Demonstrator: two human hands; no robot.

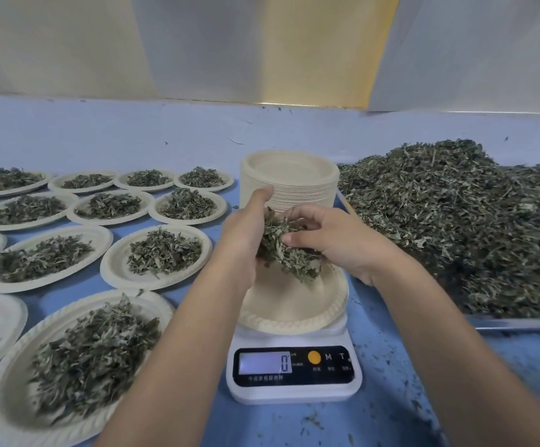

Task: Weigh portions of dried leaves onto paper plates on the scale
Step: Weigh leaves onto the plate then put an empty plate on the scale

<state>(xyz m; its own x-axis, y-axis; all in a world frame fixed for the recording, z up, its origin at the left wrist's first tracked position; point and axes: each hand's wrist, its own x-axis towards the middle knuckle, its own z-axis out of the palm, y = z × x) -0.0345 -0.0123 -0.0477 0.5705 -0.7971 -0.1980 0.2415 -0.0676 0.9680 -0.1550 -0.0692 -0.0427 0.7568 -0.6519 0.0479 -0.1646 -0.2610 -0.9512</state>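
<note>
Fingers [304, 237] enclose leaves [281, 251] (above plate [294, 309]).

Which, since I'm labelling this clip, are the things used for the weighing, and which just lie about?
In use: left hand, right hand, handful of leaves held between them, scale reading 0, empty plate on it, heap of leaves, stack of spare plates.
Lying about: filled plates on the left, crumbs on the blue table.
</note>
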